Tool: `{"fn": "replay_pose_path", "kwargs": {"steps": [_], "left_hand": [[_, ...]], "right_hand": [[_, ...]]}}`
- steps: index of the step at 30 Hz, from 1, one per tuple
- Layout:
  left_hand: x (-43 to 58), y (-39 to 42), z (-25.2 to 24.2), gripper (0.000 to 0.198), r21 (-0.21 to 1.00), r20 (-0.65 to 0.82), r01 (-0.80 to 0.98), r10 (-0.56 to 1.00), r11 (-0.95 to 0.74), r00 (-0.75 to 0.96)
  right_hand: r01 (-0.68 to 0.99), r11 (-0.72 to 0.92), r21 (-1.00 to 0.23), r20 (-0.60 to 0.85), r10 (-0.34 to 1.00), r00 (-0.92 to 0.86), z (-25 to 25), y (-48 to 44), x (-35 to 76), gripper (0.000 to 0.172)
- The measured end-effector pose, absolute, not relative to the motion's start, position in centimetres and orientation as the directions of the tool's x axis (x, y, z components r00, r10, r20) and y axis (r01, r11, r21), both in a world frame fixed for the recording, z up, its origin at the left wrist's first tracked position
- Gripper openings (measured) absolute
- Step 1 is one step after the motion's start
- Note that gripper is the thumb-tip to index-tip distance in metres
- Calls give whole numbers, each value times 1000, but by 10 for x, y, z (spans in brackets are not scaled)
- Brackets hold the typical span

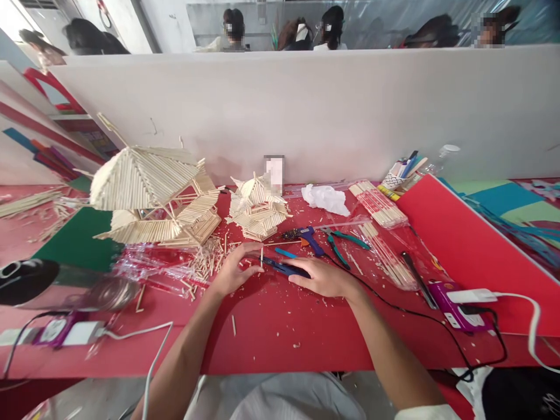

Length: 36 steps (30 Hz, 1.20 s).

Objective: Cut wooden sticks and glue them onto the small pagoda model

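Note:
My left hand (pixel 234 273) is curled in a C shape, with a short wooden stick (pixel 261 257) spanning its thumb and index fingertips. Pliers with dark blue handles (pixel 286 268) lie in the grip of my right hand (pixel 324 276), and their dark jaws reach to the stick. Whether the jaws touch it, I cannot tell. Behind my hands stand a small pavilion model made of sticks (pixel 258 210) and, to its left, a bigger stick pavilion (pixel 144 181). A pile of cut stick pieces (pixel 210 262) lies beside my left hand.
A blue glue gun (pixel 310 239) and green-handled pliers (pixel 339 251) lie beyond my right hand. Packs of sticks (pixel 378 204), crumpled tissue (pixel 326 199) and a red board (pixel 476 262) are farther right. Purple power strips (pixel 459 309) with cables sit at both sides. A white partition (pixel 306 105) closes the back.

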State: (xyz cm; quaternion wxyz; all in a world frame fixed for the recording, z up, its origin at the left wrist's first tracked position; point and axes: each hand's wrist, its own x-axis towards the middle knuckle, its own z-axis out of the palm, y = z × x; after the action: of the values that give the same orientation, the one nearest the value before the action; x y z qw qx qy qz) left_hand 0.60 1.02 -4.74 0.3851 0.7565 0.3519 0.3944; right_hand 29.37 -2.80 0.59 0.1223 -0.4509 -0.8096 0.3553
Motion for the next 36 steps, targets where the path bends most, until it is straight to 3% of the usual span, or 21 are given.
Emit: {"fn": "replay_pose_path", "kwargs": {"steps": [12, 22, 36], "left_hand": [[13, 9, -50, 54, 873, 327, 190, 827, -450, 458], [8, 12, -37, 39, 700, 456, 314, 740, -642, 495], [6, 13, -38, 38, 670, 477, 300, 704, -679, 526]], "right_hand": [[559, 356, -749, -88, 783, -616, 12, -30, 281, 45], [549, 375, -747, -66, 779, -623, 14, -32, 275, 45], [565, 392, -726, -43, 794, -607, 9, -32, 273, 44]]}}
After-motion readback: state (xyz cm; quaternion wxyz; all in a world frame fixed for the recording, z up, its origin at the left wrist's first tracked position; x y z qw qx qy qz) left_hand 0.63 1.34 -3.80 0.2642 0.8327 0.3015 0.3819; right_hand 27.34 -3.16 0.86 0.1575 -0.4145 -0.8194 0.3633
